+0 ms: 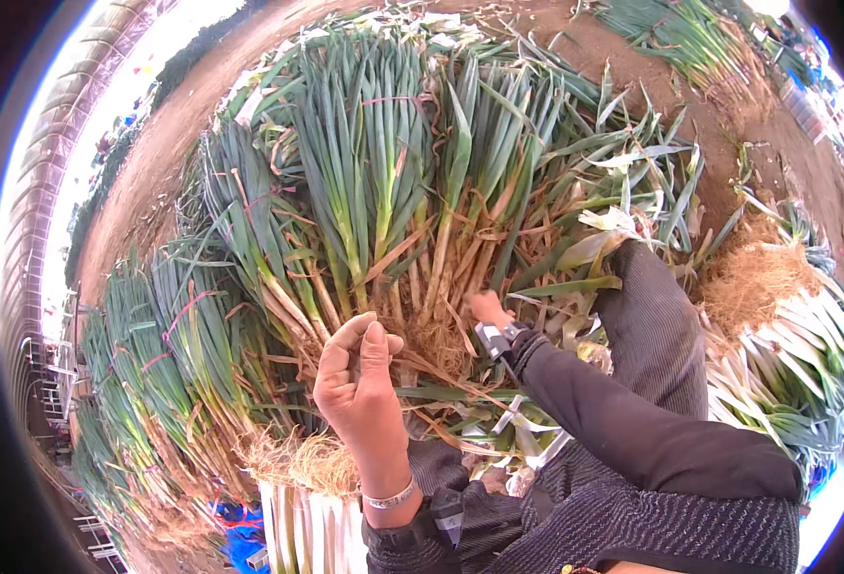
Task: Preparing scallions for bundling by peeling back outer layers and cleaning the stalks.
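My left hand (pixel 361 381) is raised in front of the pile, fingers curled in toward the thumb, with nothing visible in it. A bracelet circles that wrist. Farther forward and to the right, my right hand (pixel 488 308) is closed down among the pale lower stems and dry leaves of the long green onions (pixel 441 239). What its fingers hold, if anything, is too small to make out. Ahead of both hands lies a wide pile of green onions, leaves pointing away and roots toward me. A thin reddish tie (pixel 393 99) crosses one bundle.
More tied bundles (pixel 168 354) lie at the left. Trimmed white onions with bushy roots (pixel 785 335) are stacked at the right, others (pixel 312 521) at the lower left. My bent knee (pixel 653 320) stands right of the pile. Loose leaves and bare soil (pixel 608 48) lie beyond.
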Demonstrator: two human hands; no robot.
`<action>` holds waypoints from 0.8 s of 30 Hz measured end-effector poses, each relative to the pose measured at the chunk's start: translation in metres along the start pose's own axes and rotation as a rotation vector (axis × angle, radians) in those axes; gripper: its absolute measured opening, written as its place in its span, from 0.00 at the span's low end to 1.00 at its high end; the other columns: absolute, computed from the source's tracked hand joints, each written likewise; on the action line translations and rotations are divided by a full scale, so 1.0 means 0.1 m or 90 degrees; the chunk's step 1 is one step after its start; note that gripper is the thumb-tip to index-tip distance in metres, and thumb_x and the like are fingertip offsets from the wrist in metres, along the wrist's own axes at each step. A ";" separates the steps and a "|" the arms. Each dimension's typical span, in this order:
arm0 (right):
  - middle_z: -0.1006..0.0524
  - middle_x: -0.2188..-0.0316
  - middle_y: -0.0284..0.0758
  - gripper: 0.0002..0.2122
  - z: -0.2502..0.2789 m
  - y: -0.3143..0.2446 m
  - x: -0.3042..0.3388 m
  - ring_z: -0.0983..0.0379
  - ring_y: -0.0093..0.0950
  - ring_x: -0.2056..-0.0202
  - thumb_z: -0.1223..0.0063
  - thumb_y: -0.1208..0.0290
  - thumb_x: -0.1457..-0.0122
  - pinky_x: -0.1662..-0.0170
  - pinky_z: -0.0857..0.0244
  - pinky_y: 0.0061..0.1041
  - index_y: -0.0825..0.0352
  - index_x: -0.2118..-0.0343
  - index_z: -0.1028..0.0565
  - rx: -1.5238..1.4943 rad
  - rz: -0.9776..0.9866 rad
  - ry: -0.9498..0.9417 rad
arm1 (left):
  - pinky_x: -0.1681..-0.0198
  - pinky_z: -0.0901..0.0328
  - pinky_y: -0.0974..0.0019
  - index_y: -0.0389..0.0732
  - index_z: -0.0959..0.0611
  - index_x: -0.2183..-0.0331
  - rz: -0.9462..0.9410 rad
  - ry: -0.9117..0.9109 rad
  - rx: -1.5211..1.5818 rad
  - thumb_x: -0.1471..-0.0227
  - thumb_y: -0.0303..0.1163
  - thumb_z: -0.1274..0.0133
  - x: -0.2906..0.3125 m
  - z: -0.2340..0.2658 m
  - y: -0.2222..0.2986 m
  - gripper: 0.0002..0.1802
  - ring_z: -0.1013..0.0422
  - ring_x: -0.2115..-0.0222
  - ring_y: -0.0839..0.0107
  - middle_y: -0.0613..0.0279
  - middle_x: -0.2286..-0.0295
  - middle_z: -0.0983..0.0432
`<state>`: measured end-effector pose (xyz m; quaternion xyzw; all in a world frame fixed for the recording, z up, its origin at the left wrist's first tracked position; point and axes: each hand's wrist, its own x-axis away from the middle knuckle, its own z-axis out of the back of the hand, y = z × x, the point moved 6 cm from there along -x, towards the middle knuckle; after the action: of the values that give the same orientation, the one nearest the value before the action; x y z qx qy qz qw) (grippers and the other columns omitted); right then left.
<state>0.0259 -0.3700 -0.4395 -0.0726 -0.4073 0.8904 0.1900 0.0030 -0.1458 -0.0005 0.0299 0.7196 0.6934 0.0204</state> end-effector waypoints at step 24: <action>0.23 0.69 0.39 0.10 0.52 -1.88 0.64 0.24 0.38 0.65 0.52 0.67 0.40 0.57 0.28 0.41 0.69 0.62 0.28 -1.309 -0.443 -0.220 | 0.73 0.38 0.78 0.33 0.20 0.64 0.010 0.048 -0.053 0.43 0.27 0.47 0.07 0.45 0.10 0.07 0.31 0.78 0.81 0.64 0.78 0.23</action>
<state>0.0051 -0.2684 -0.2619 0.0479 -0.9741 0.0218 0.2198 -0.0011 -0.0999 0.0078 0.0085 0.6900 0.7237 -0.0111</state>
